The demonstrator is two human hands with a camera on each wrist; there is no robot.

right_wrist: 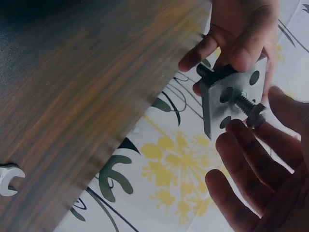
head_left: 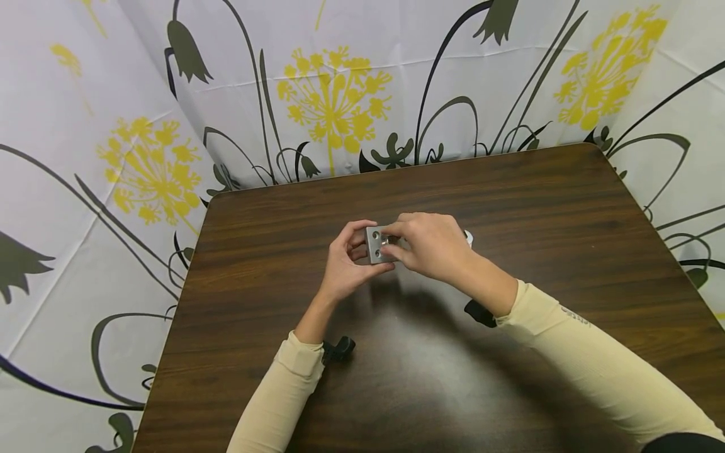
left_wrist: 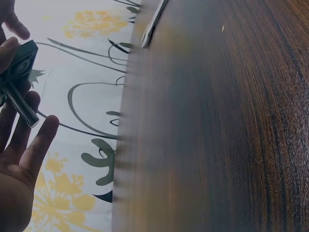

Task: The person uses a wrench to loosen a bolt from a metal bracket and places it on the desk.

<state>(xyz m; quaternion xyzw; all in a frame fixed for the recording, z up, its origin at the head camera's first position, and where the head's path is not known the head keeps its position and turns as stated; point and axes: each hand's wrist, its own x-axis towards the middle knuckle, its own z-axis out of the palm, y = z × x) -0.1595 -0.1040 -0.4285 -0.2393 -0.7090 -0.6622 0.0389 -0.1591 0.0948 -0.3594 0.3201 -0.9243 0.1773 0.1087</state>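
Grey metal plate (head_left: 376, 245), square with round holes, sits between your two hands above the middle of the table (head_left: 510, 207), held clear of the wood. Your left hand (head_left: 347, 261) has its grip closed on the plate: thumb over the top edge, fingers curled behind it, as the right wrist view shows. A threaded bolt (right_wrist: 245, 103) runs through one hole, and a hex nut (right_wrist: 256, 116) sits on its thread on the side facing your right hand. From the left wrist view the bolt's threaded shank (left_wrist: 20, 104) sticks out past the plate, just beside the fingers (left_wrist: 36, 145) seen there, which lie fairly straight.

Your right hand (head_left: 433, 245) covers the plate's right edge in the head view and hides much of it. Its fingertips (right_wrist: 236, 133) lie at the nut; I cannot tell for sure whether they pinch it or only touch it.

On the table beyond your right hand, a small open-ended wrench (right_wrist: 8, 179) lies flat, well apart from the plate; only a white tip of it (head_left: 467, 237) shows past your knuckles in the head view. Behind the table hangs a white curtain (head_left: 340, 94) printed with yellow flowers and dark stems.
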